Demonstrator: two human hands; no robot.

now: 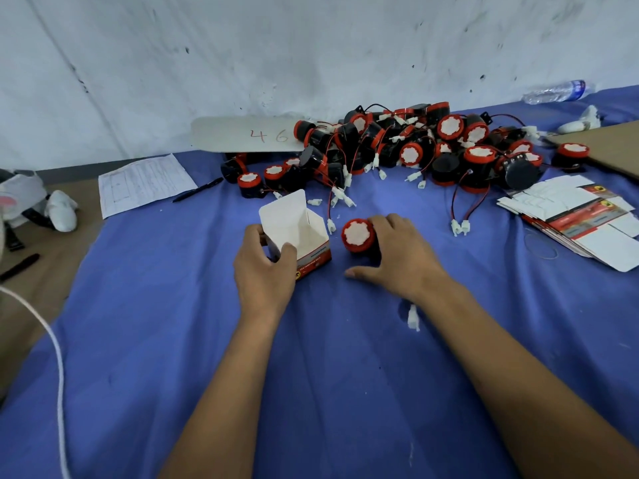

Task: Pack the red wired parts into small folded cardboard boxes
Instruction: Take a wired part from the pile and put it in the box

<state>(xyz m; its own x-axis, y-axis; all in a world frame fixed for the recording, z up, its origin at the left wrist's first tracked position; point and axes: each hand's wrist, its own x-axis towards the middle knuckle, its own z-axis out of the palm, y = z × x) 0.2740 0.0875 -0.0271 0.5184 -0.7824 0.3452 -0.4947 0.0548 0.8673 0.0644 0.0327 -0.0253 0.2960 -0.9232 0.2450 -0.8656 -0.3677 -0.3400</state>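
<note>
1. Blue cloth (pixel 173 340) covers the surface I work on, up to a scuffed white wall (pixel 311 46).
2. My left hand (pixel 262 267) grips a small cardboard box (pixel 304 236) from its near side, thumb curled on the front wall. The box stands upright on the cloth, its top flap raised and its white inside showing.
3. My right hand (pixel 401 257) curls over a red wired part (pixel 358 235) just right of the box. The part's red rim and white face are tilted toward me, and my thumb is stretched out low along the cloth.
4. A heap of red-and-black wired parts (pixel 415 150) lies behind, near the wall, with white connectors trailing toward me.
5. A stack of flat unfolded boxes (pixel 570 216) sits at the right, well apart from my hands.
6. A white card marked "46" (pixel 249 134) leans at the heap's left end.
7. A printed sheet (pixel 145 184) and a black pen (pixel 197 190) lie at the left.
8. A clear plastic bottle (pixel 556 91) lies on its side at the far right.
</note>
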